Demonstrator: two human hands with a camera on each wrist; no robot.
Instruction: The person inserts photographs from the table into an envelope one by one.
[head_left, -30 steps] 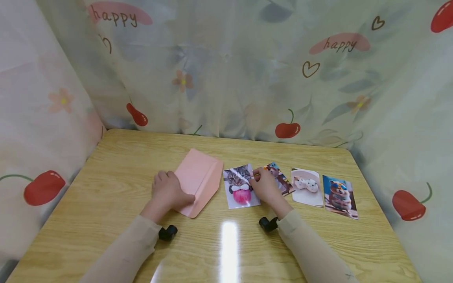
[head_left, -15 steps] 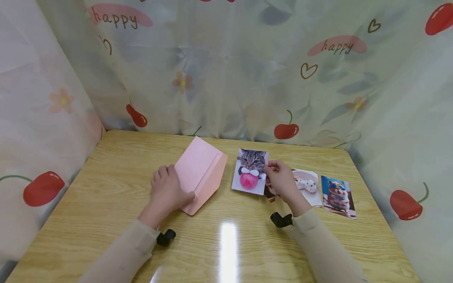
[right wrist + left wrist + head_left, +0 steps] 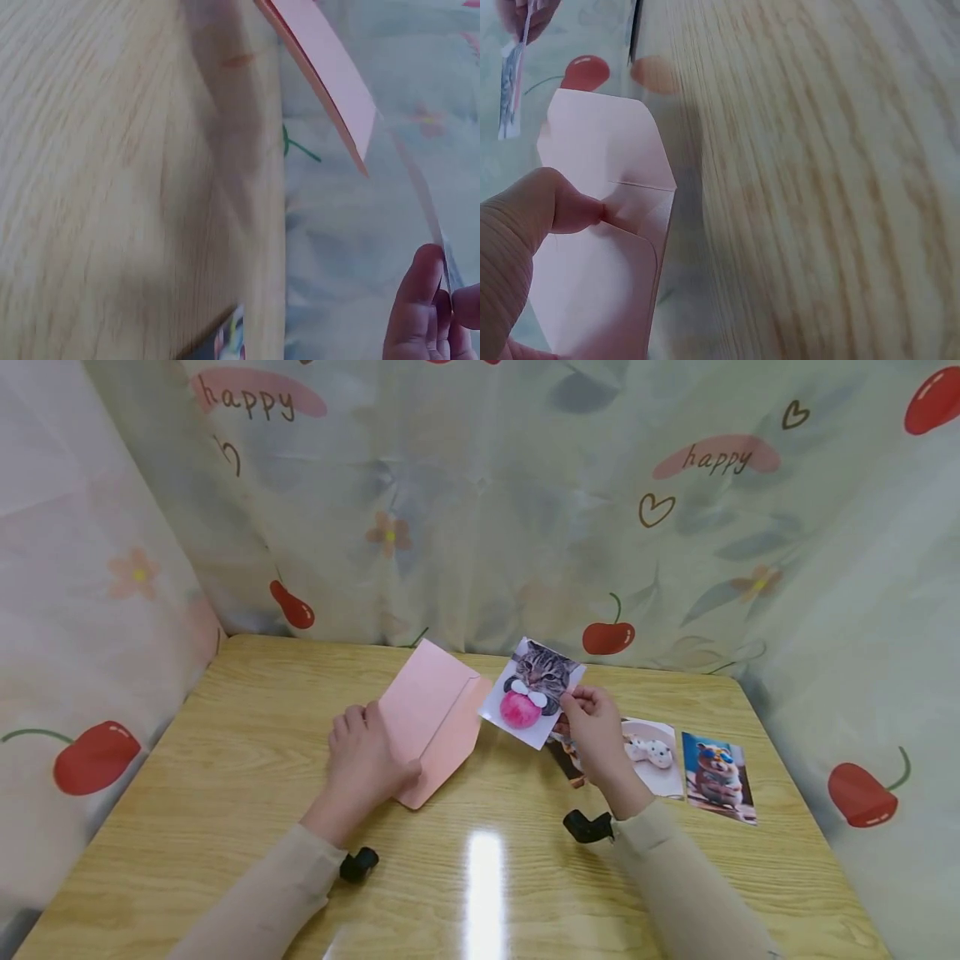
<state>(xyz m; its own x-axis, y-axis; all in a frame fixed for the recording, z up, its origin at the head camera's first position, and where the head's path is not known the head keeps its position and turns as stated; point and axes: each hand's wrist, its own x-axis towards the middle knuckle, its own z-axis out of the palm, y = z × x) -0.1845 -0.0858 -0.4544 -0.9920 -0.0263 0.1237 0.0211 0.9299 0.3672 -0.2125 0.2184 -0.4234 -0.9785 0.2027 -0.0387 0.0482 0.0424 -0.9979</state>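
My left hand (image 3: 363, 760) grips a pink envelope (image 3: 420, 702) by its lower left side, raised at a slant with its flap unfolded toward the right. In the left wrist view the thumb (image 3: 566, 206) presses at the envelope's mouth, just below the flap crease. My right hand (image 3: 596, 731) pinches a cat photo (image 3: 532, 693) by its right edge, between thumb and fingers. The photo shows a tabby cat with a pink ball and is tilted, its left corner close to the envelope flap. Seen from the right wrist, the photo (image 3: 424, 195) is nearly edge-on.
Partly hidden by my right hand, another photo (image 3: 566, 760) lies on the wooden table (image 3: 247, 760). To its right lie a photo of two white spotted animals (image 3: 651, 758) and a hamster photo (image 3: 720, 777). A patterned curtain (image 3: 480, 527) hangs behind the table.
The right hand has lifted the cat photo off the table, up and away, and turned it clockwise. The left hand has raised the envelope from the table and moved it slightly right.
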